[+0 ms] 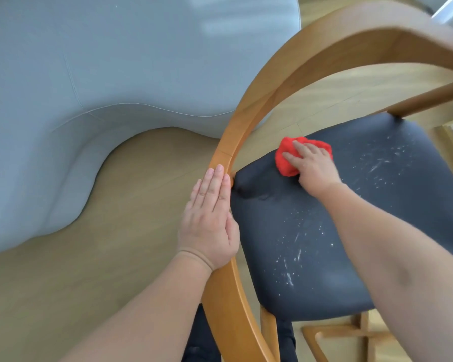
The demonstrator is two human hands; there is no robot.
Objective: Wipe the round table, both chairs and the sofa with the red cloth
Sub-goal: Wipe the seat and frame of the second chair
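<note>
Legs: dark trousers (202,335) at the bottom edge, right behind the chair back.
Chair (249,118): wooden frame with a curved back rail that sweeps from bottom centre up and over to top right. The wooden underframe (338,333) shows below the seat.
Left hand (209,220): lies flat on the outer side of the back rail. The fingers are straight and held together, pointing up along the rail, and nothing is gripped. The thumb sits on the rail's inner edge.
Seat (324,231): dark padded cushion inside the rail's curve.
Specks (290,275): white flecks and streaks are scattered over the near and right parts of the seat. The far-left corner looks cleaner.
Right hand (311,165): reaches across the seat to its far-left part, palm down on the cloth. The fingers are spread and fairly straight, pressing it onto the cushion. The thumb is hidden.
Red cloth (285,163): bunched up under the right hand's fingers, on the seat, near the rail but not touching it.
Floor (141,205): light wood, left of the chair and beyond it.
Sofa (89,100): pale grey-blue upholstery with a curved edge, fills the top left, just beside the chair.
</note>
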